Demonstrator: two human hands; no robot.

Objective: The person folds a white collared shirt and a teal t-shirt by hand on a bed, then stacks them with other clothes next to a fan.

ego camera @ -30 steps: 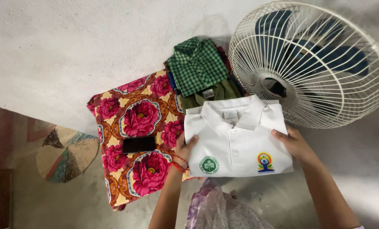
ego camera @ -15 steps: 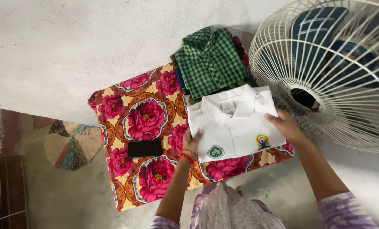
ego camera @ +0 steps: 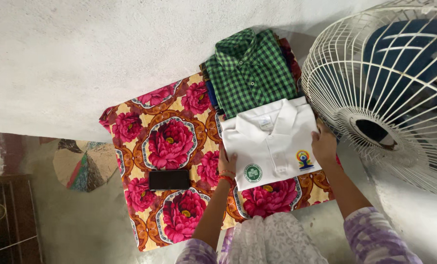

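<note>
A folded white polo shirt (ego camera: 272, 142) with two round emblems lies on a red and yellow flowered cloth (ego camera: 169, 142). My left hand (ego camera: 227, 165) grips its left edge, a red thread at the wrist. My right hand (ego camera: 323, 145) holds its right edge near the emblem. Just beyond the polo sits a folded green checked shirt (ego camera: 253, 71) on top of other folded clothes.
A black phone (ego camera: 169, 180) lies on the flowered cloth to the left. A white-caged fan (ego camera: 394, 88) with blue blades stands close at the right. A woven hand fan (ego camera: 84, 164) lies on the floor at left, beside a dark wooden piece (ego camera: 8, 215).
Both hands have carried the white polo away from me and set it lower on the flowered cloth, close to the green checked shirt. The view has shifted left and nearer.
</note>
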